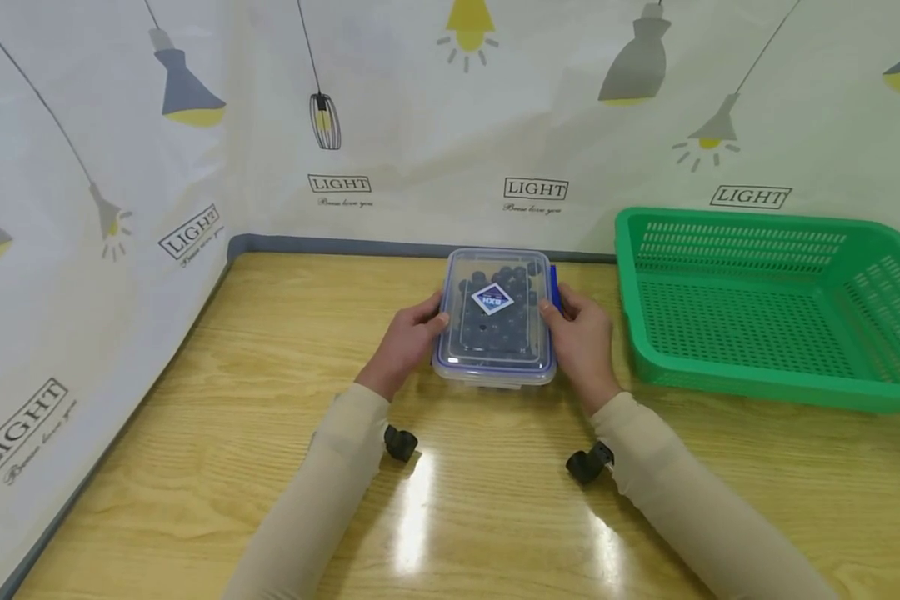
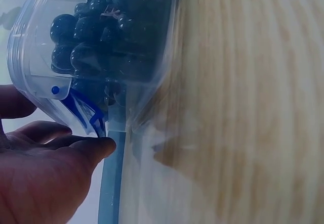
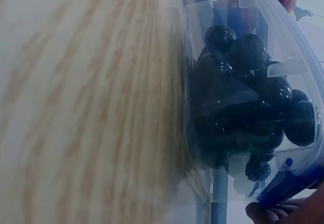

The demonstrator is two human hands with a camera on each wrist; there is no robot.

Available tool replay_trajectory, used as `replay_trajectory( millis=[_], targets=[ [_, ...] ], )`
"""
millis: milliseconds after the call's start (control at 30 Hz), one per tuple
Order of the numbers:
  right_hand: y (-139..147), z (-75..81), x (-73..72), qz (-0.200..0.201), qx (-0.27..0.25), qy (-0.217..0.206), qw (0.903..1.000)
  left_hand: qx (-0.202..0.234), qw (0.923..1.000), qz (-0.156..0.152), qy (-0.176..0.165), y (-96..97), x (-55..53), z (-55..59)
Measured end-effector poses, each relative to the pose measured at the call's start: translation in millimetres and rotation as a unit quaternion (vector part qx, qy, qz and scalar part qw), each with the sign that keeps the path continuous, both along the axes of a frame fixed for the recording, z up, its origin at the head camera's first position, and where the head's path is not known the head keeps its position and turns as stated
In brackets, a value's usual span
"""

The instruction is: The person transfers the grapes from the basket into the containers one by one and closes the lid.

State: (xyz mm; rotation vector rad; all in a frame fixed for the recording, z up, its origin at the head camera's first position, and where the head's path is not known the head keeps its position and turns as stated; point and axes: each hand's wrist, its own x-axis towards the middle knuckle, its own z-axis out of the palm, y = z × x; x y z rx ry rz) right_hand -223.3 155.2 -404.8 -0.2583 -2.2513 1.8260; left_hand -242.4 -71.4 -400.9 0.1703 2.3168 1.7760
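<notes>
A clear plastic food container with a lid edged in blue stands on the wooden table, full of dark round fruit that look like grapes. A diamond-shaped label sits on the lid. My left hand holds the left side, thumb on the lid's edge. In the left wrist view its fingers touch a blue latch, which slants away from the container's wall. On the right side my right hand grips the container, thumb on the lid, fingers by the other blue latch. Its fingers are partly hidden.
A green plastic basket with slotted walls stands on the table to the right of the container. Behind the table hangs a pale covering printed with lamps. Small black cameras are strapped at both wrists.
</notes>
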Motion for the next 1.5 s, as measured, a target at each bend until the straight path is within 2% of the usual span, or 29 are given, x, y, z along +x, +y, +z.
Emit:
replay_trajectory(
  millis=[367,533,633,800,900,1033,1200,1500],
  targets=[
    [-7,12.3,-1.7,-0.011,0.068,-0.024,0.9973,-0.008,0.9998,0.002,0.018,1.2,-0.4,3.2],
    [-4,10.9,-0.7,-0.005,0.086,-0.027,0.9959,-0.01,0.9998,0.0,0.014,1.7,-0.1,4.1],
    [-3,9.4,0.0,-0.002,0.084,-0.024,0.9962,-0.009,0.9999,0.001,-0.01,0.2,1.1,3.0],
    [-4,6.9,-0.7,0.002,0.083,-0.021,0.9963,0.03,0.9967,0.019,-0.073,-3.7,1.1,-2.8],
    [-4,5.5,-1.2,0.004,0.079,-0.026,0.9965,0.048,0.9944,0.037,-0.087,-4.9,0.3,-5.1],
    [-3,4.3,-1.2,0.004,0.077,-0.037,0.9963,0.037,0.9942,0.07,-0.072,-3.0,0.7,-0.9],
    [-2,4.4,-0.9,0.007,0.081,-0.046,0.9956,0.03,0.9919,0.119,-0.032,4.8,4.5,10.1],
    [-2,7.2,-0.6,0.011,0.093,-0.041,0.9948,0.046,0.9912,0.124,-0.003,11.3,10.6,16.3]
  ],
)
